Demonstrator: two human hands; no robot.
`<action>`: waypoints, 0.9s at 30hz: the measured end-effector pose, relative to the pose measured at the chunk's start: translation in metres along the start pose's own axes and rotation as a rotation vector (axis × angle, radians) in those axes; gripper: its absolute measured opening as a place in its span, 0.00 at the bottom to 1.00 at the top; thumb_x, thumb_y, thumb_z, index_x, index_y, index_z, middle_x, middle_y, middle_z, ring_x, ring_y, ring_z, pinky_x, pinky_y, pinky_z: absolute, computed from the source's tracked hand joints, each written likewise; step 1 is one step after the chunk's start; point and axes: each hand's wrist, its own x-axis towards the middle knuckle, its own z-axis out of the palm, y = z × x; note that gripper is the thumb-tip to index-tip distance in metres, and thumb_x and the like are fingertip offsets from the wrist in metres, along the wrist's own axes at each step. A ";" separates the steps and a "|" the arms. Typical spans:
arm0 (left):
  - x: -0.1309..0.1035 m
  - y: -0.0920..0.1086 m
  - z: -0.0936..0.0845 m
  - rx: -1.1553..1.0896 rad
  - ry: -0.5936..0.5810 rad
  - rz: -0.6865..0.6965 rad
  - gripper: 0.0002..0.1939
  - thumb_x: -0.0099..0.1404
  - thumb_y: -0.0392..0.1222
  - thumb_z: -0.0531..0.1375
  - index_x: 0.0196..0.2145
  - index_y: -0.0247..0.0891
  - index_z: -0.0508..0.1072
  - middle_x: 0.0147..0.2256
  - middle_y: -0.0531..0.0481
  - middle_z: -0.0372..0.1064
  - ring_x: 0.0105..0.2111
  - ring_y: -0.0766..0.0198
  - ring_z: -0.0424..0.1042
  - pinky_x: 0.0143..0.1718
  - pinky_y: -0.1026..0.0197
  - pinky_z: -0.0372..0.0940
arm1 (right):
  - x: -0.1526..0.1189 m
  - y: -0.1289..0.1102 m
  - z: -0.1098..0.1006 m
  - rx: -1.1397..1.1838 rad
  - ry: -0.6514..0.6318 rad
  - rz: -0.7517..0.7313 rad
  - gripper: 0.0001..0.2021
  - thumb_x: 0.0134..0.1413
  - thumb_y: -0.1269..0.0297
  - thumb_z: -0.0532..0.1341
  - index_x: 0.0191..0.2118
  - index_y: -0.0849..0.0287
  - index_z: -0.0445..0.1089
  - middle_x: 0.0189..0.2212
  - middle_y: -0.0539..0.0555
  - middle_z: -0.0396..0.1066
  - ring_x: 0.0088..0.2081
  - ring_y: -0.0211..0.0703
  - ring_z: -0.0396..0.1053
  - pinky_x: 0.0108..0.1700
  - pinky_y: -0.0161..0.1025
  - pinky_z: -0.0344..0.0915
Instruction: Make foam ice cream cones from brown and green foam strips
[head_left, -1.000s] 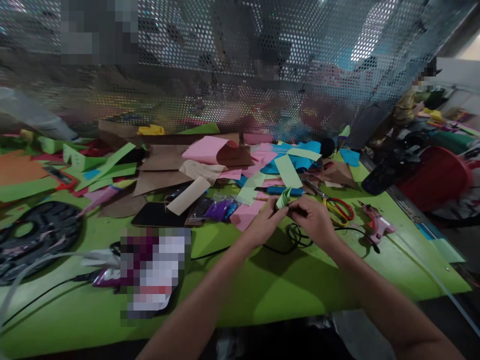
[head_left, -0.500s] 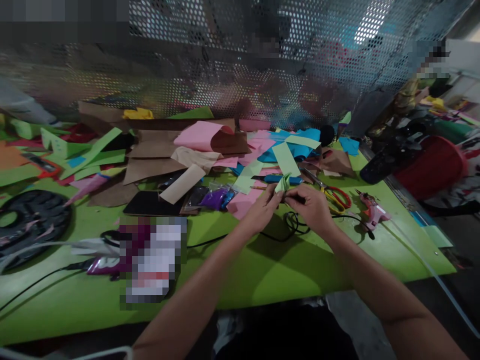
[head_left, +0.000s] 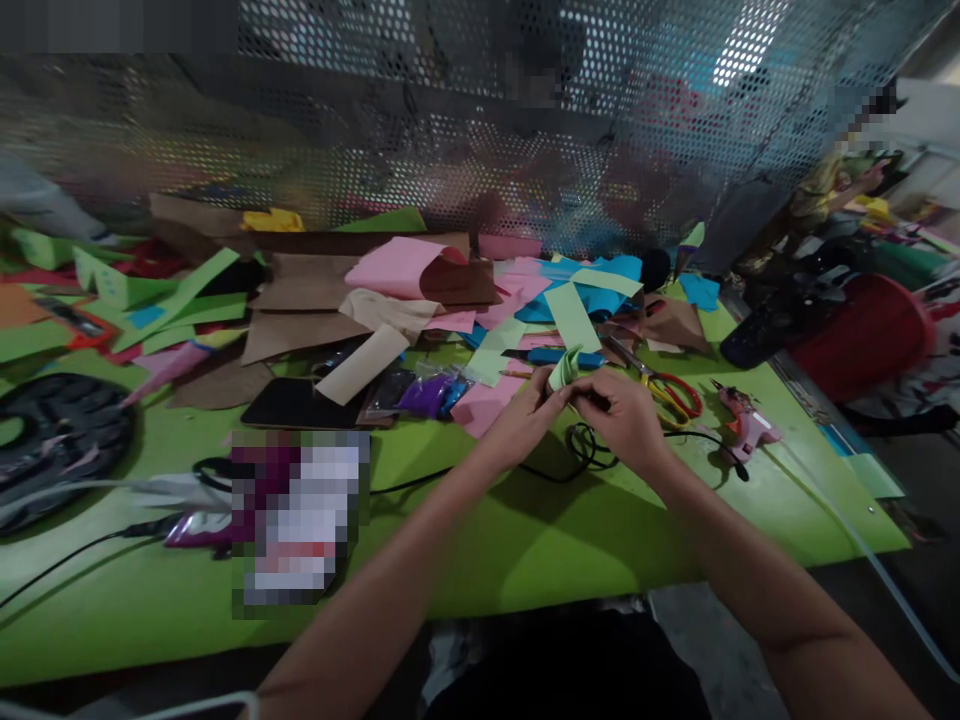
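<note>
Both hands (head_left: 527, 412) (head_left: 624, 408) hold pale green paper (head_left: 564, 372), layered and pointed.

A lime-green tabletop (head_left: 540, 545) spans a dim workspace, backed by a perforated metal screen (head_left: 480, 165) that rises behind the table's far edge, blurred patches of pink, blue and yellow showing through its holes. Above the tabletop's far right corner, a bright white streak of light (head_left: 746, 45) glows through the mesh. Beyond that same corner stands a pale wall panel (head_left: 934, 125), while dark floor (head_left: 930, 550) lies in shadow off the table's right end.
</note>
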 end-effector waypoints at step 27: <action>-0.003 0.003 0.000 0.026 0.031 -0.029 0.12 0.69 0.49 0.53 0.45 0.40 0.64 0.37 0.53 0.63 0.39 0.62 0.64 0.49 0.59 0.62 | -0.003 0.004 0.004 -0.039 0.053 -0.080 0.08 0.61 0.73 0.62 0.38 0.54 0.78 0.35 0.54 0.78 0.37 0.45 0.76 0.40 0.40 0.71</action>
